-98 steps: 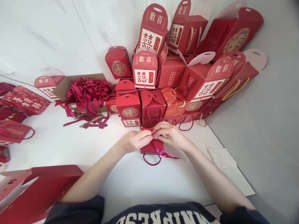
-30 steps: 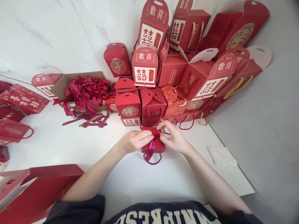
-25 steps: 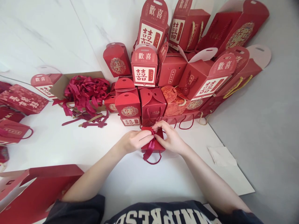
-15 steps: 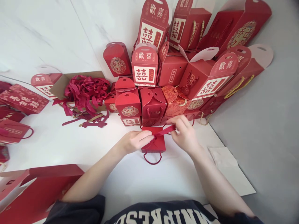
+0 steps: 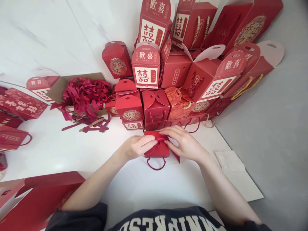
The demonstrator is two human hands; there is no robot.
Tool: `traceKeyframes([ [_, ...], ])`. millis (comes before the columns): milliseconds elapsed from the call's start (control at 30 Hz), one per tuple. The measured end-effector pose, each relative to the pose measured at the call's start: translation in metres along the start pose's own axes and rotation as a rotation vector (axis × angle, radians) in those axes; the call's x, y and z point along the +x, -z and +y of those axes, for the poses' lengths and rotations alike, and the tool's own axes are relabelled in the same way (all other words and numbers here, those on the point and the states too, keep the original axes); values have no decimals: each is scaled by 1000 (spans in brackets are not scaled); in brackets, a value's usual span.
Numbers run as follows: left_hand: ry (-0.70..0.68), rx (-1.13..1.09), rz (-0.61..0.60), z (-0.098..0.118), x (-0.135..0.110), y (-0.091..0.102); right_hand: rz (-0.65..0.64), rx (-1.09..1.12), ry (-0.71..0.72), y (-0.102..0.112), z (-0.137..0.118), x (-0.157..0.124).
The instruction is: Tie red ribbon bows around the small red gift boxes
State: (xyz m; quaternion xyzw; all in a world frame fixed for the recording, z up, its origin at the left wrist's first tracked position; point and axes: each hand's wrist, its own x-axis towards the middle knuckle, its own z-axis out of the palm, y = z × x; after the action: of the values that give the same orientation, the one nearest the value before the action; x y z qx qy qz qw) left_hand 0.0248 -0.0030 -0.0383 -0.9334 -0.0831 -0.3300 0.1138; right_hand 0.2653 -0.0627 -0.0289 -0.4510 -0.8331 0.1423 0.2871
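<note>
A small red gift box (image 5: pixel 157 152) stands on the white tabletop in front of me, with a dark red cord handle (image 5: pixel 156 168) hanging from its near side. A crimson ribbon (image 5: pixel 175 155) crosses the box top, and its tail droops over the right side. My left hand (image 5: pixel 138 146) pinches the ribbon near the middle of the lid. Over the lid's right half, my right hand (image 5: pixel 185 142) has its fingers extended and thumb apart from them, close to the ribbon's centre. Fingers partly hide how the ribbon is looped.
Stacked red gift boxes (image 5: pixel 146 70) rise right behind the work. To the left, a cardboard box (image 5: pixel 57 91) overflows with crimson ribbons (image 5: pixel 84 93); loose strips lie before it. A large red box (image 5: pixel 48 192) is at lower left, a white sheet (image 5: pixel 238 183) at right.
My right hand has let go of the stretched ribbon tail and moved left over the lid. The tail now hangs down at the right. My left hand keeps its pinch.
</note>
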Motion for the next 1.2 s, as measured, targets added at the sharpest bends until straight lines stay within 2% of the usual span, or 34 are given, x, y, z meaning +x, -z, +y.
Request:
traceKeyframes([
  [133, -6, 10, -3, 1, 2, 1, 71, -112, 66, -12, -2, 4],
  [233, -7, 10, 0, 1, 3, 2, 119, -123, 142, -19, -1, 4],
  [300, -2, -1, 2, 1, 3, 2, 127, -98, 139, -20, -1, 4],
  [400, 10, -19, -5, 0, 2, 1, 122, 62, 25, -18, -3, 4],
  [567, -6, -1, 16, 1, 2, 1, 55, 582, -428, -12, -4, 3],
  [633, -7, -7, 11, 1, 1, 1, 25, 717, -559, -14, -2, 3],
  [700, 0, -21, 0, 1, 0, 1, 35, 787, -607, -19, -1, 5],
  [833, 24, -68, -17, 0, -4, -2, 73, 909, -545, -25, 2, 6],
  [967, 202, -265, -26, -3, -1, 0, 94, 978, -460, -23, 7, 4],
  [1067, 451, -537, -62, -8, 4, 8, 96, 966, -417, -19, 11, 2],
  [1200, 760, -820, -179, -15, 6, 18, 54, 951, -408, -14, 14, 0],
])
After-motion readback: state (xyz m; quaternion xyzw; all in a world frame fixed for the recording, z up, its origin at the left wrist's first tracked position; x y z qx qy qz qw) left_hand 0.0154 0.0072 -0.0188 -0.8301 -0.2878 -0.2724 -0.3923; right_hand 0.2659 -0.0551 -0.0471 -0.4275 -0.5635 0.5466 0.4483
